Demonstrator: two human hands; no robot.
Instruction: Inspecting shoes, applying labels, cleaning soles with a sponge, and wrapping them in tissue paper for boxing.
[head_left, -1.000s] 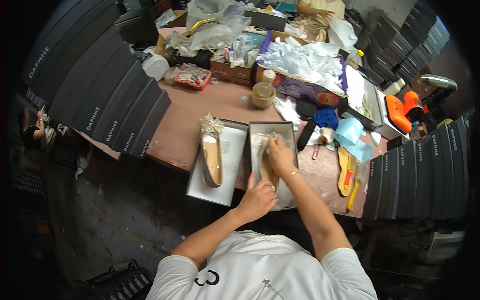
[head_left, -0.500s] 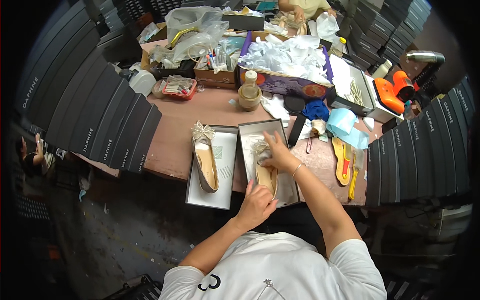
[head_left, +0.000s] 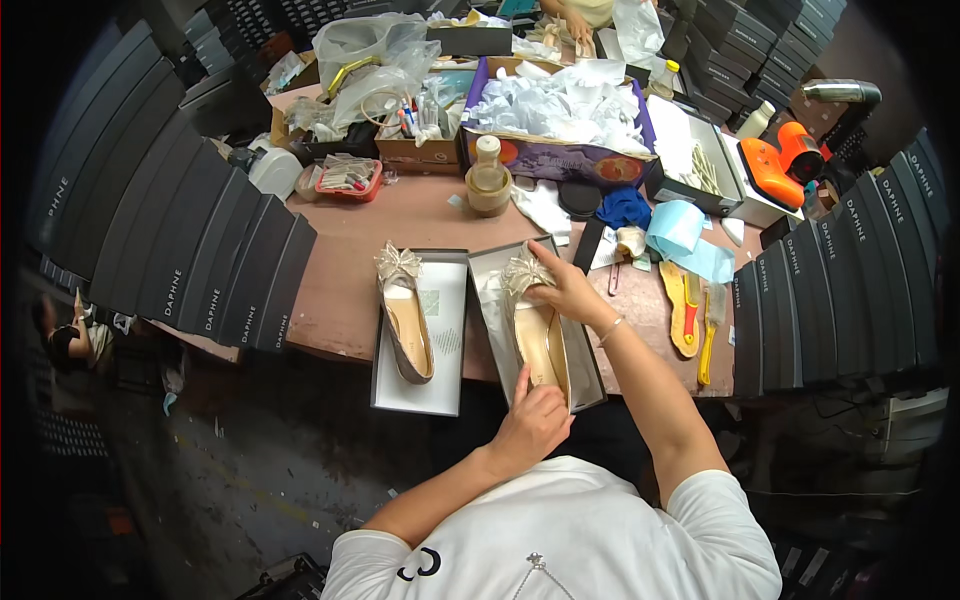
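Two shallow grey shoe-box halves stand side by side at the table's front edge. In the left box half (head_left: 448, 375) lies a pale flat shoe (head_left: 411, 340), its bow toward the far side. A matching shoe (head_left: 541, 345) is above the right box half (head_left: 488, 325), its heel toward me. My right hand (head_left: 578, 295) grips its toe end beside the gold-toned bow (head_left: 525, 272), thumb and fingers on either side. At the heel, my left hand (head_left: 532, 428) is closed, with its index finger pointing into the shoe opening.
Stacks of dark shoe boxes (head_left: 215, 255) flank the table (head_left: 340, 225), left and right (head_left: 840, 290). Beyond are a bottle of brownish liquid (head_left: 488, 185), a purple carton (head_left: 560, 165) of crumpled paper and an orange tool (head_left: 765, 175). A yellow-handled brush (head_left: 711, 335) lies right.
My right hand has shifted from inside the toe to gripping the toe's right side, showing the bow. The right shoe and its box have tilted slightly; my left hand stays at the heel.
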